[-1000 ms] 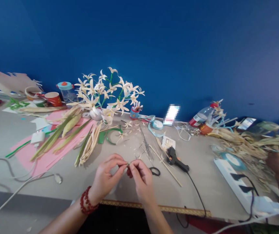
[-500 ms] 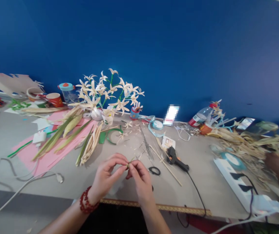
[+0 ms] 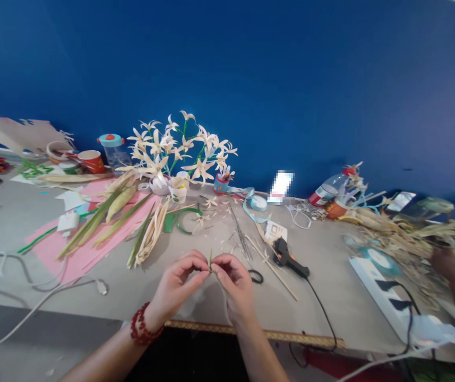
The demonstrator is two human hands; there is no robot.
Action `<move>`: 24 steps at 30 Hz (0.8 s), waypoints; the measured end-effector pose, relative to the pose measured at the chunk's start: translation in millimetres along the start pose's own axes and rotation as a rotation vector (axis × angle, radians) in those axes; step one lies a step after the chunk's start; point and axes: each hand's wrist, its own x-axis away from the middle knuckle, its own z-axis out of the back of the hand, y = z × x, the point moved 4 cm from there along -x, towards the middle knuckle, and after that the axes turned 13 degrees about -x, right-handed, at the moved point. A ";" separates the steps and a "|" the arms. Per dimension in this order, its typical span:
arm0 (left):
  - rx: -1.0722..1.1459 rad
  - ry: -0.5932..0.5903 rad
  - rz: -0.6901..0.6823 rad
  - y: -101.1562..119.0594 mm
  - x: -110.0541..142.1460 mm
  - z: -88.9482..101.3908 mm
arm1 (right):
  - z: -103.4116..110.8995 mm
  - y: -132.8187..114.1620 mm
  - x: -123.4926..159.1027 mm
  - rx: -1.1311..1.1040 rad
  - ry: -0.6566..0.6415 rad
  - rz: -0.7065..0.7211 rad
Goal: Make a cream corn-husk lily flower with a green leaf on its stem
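Near the table's front edge, my left hand (image 3: 181, 281) and my right hand (image 3: 233, 286) meet fingertip to fingertip. Both pinch a thin greenish strip (image 3: 211, 257), its narrow tip pointing up between them; it looks like corn husk. A pale strand hangs from the pinch along my right palm. Most of what is held is hidden by the fingers. Scissors (image 3: 256, 276), with a black handle showing, lie just beyond my right hand. A black hot glue gun (image 3: 291, 259) rests farther right. Left of my hands lies a bundle of dried husk strips (image 3: 153, 231).
Husk flowers (image 3: 199, 167) on green stems stand at the wall. Green husks (image 3: 95, 228) lie over pink paper (image 3: 42, 239). A power strip (image 3: 374, 292) with cords sits right, near another person's hand (image 3: 450, 265) by a husk pile (image 3: 406, 233). White cables cross the left.
The green strip now stands more upright between my fingertips, and a pale strand shows below the pinch. My right hand has shifted slightly right. The view has turned a little.
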 end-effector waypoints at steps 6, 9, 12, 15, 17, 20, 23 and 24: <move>-0.006 -0.089 0.030 4.2 -4.8 0.4 | 0.1 -3.2 -9.6 -0.098 -0.072 -0.214; -0.011 -0.135 0.038 7.3 -6.7 1.4 | -1.0 -3.9 -13.5 -0.193 -0.105 -0.328; 0.034 -0.180 0.070 9.8 -8.5 3.0 | -0.8 -4.5 -15.8 -0.228 -0.125 -0.337; 0.090 -0.228 0.144 10.5 -10.5 4.3 | 1.1 -6.5 -17.0 -0.200 -0.136 -0.271; 0.116 -0.272 0.217 9.8 -11.3 4.1 | 1.8 -10.1 -17.8 -0.155 -0.172 -0.216; 0.131 -0.328 0.308 8.9 -12.0 3.0 | 2.2 -17.4 -20.3 -0.080 -0.259 -0.184; 0.126 -0.356 0.344 10.0 -13.0 2.2 | 1.1 -27.5 -25.2 0.008 -0.376 -0.167; 0.124 -0.363 0.354 10.6 -13.3 2.0 | 0.2 -31.6 -27.1 0.048 -0.417 -0.156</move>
